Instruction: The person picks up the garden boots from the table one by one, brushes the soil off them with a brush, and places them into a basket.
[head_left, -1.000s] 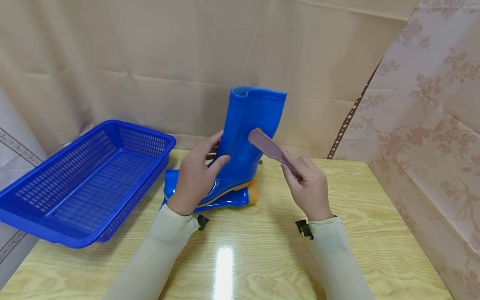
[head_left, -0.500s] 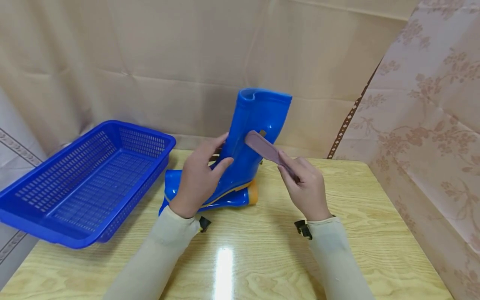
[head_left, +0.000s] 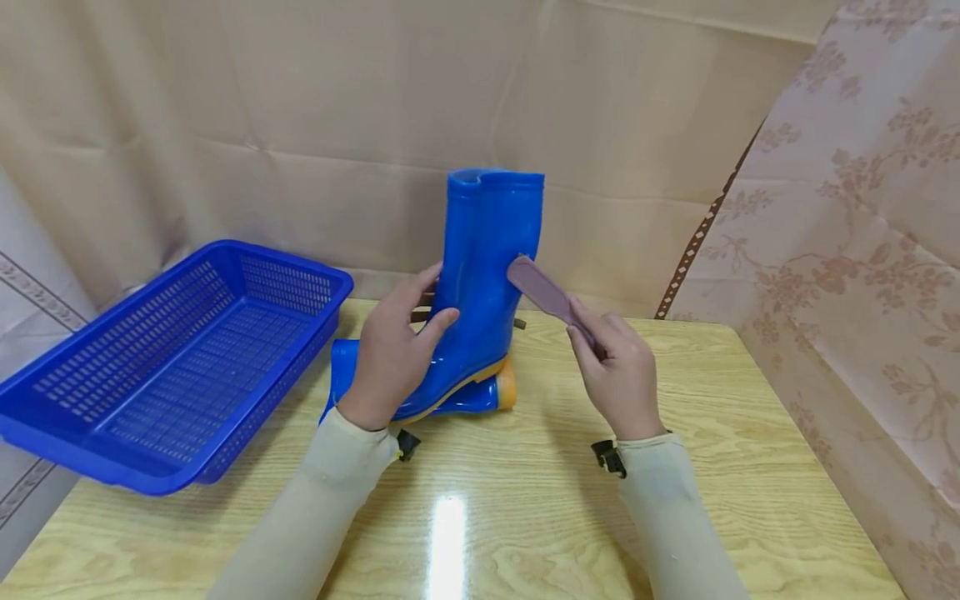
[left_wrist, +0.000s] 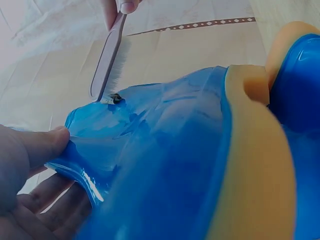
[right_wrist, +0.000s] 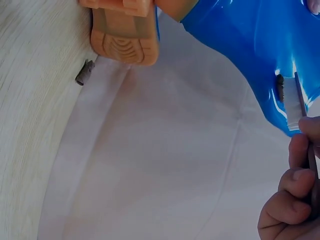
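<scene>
My left hand (head_left: 393, 346) grips a blue rubber boot (head_left: 486, 250) around its ankle, thumb on the near side and fingers behind. The boot stands nearly upright, its yellow sole over a second blue boot (head_left: 345, 362) lying on its side. A mauve-backed brush (head_left: 542, 290) is held by its handle in my right hand (head_left: 621, 371). Its white bristles (left_wrist: 117, 65) meet the boot's shaft at a small dark patch (left_wrist: 116, 99), seen in the left wrist view. In the right wrist view the bristles also touch beside that patch.
A blue plastic basket (head_left: 315, 321) stands at the left of the wooden table (head_left: 525, 517). A small dark scrap (right_wrist: 85, 72) lies near the table's back edge, behind the heel. A beige curtain (head_left: 337, 100) hangs behind, with a flowered cloth (head_left: 885, 208) at the right.
The boot first leaned further right, then swung back left and now stands more upright. The brush slid left along the shaft, then back right. Both hands kept their holds.
</scene>
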